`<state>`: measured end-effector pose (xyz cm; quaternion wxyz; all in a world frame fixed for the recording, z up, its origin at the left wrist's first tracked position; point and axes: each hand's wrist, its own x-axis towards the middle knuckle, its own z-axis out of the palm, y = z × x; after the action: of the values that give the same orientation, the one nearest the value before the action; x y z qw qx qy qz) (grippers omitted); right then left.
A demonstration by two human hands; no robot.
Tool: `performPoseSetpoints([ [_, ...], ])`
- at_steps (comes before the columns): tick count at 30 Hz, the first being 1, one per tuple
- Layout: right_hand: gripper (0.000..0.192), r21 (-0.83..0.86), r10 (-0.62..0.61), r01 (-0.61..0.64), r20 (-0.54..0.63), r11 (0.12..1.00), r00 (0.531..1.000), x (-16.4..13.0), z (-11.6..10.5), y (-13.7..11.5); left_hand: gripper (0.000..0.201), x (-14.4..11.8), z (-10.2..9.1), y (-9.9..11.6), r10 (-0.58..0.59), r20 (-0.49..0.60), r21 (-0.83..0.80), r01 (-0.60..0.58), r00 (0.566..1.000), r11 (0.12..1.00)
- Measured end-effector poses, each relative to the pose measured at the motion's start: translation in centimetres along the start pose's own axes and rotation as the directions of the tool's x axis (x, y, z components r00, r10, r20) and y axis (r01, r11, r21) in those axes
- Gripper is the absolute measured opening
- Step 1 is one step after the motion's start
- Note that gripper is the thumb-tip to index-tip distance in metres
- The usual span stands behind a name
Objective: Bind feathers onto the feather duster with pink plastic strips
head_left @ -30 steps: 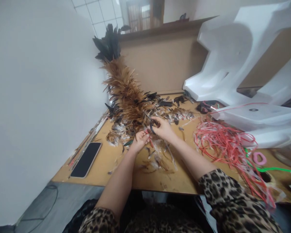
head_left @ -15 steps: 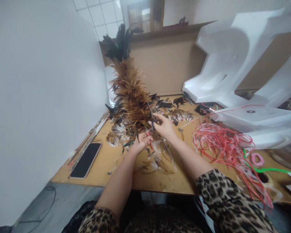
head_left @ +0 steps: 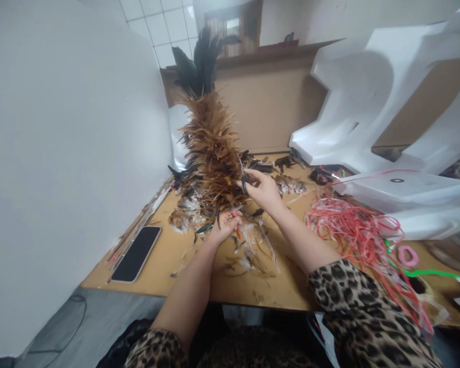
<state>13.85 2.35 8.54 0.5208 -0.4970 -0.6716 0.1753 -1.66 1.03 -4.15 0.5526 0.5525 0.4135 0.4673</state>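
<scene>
Our wooden table [head_left: 199, 278] sat against a white wall—phone [head_left: 137, 253] left, red cord [head_left: 358, 232] right. Left hand [head_left: 223, 226] gripped the upright brown, black-tipped duster [head_left: 210, 138]—right hand [head_left: 263, 189] pinched a dark feather [head_left: 244, 180] beside it.

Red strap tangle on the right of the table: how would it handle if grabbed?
The red strap tangle looks floppy: thin loops sprawl loosely and droop over the table edge. Probably light. Likely to snag and drag as one clump, since strands interlace.
</scene>
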Motion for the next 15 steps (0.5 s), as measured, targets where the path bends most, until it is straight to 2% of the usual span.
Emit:
performPoseSetpoints([
  [6,0.047,0.025,-0.078,0.078,-0.023,0.997,0.997,1.3,-0.3,-1.2,0.038,-0.4,0.3,0.5,-0.010,-0.027,-0.010,0.010,1.000,1.000],
  [15,0.041,-0.041,-0.145,0.143,-0.053,0.989,0.988,3.0,-1.0,-3.0,0.039,-0.4,0.4,0.9,0.024,-0.030,0.008,-0.024,0.999,1.000],
])
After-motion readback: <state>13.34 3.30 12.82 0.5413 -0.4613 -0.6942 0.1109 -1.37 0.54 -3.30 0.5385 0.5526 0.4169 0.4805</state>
